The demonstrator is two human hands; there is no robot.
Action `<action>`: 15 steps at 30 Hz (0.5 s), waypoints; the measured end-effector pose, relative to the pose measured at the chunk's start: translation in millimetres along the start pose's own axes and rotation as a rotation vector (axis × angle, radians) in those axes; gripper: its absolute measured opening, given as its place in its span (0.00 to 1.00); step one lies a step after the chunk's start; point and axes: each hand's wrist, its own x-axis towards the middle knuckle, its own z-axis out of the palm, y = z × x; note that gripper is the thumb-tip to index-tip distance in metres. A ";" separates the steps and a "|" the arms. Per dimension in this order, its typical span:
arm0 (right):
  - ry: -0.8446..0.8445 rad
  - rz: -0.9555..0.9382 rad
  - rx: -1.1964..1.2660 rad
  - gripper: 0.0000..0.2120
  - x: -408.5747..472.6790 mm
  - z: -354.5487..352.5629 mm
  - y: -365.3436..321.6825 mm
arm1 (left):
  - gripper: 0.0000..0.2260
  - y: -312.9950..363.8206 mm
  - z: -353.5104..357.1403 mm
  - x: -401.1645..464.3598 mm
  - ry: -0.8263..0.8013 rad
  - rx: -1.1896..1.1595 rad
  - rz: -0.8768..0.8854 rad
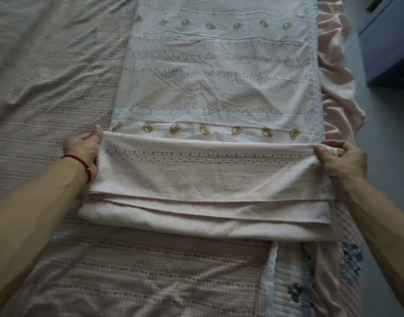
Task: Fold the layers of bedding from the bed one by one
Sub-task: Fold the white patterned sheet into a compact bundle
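Note:
A white sheet printed with rows of small bears and dots lies as a long strip on the bed, running away from me. Its near end is turned back on itself into a flat stack of folds, pale pink side up. My left hand, with a red cord at the wrist, pinches the left end of the top fold. My right hand grips the right end of the same fold, by the bed's right edge.
A pink checked bedspread covers the bed under and left of the sheet. A quilted pad with blue flowers shows at the near right. A pink ruffled bed skirt hangs on the right; a blue cabinet stands on the grey floor.

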 end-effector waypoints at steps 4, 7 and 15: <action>0.005 -0.052 -0.164 0.16 -7.5 3.3 1.2 | 0.10 -1.8 -7.8 -0.1 -0.014 0.120 0.036; 0.045 -0.075 -0.298 0.20 -16.5 1.4 -6.8 | 0.11 -4.7 -12.5 -21.8 0.091 0.559 0.348; -0.346 -0.640 -0.942 0.35 -67.0 36.1 27.7 | 0.28 -66.4 24.8 -47.4 -0.211 1.333 0.887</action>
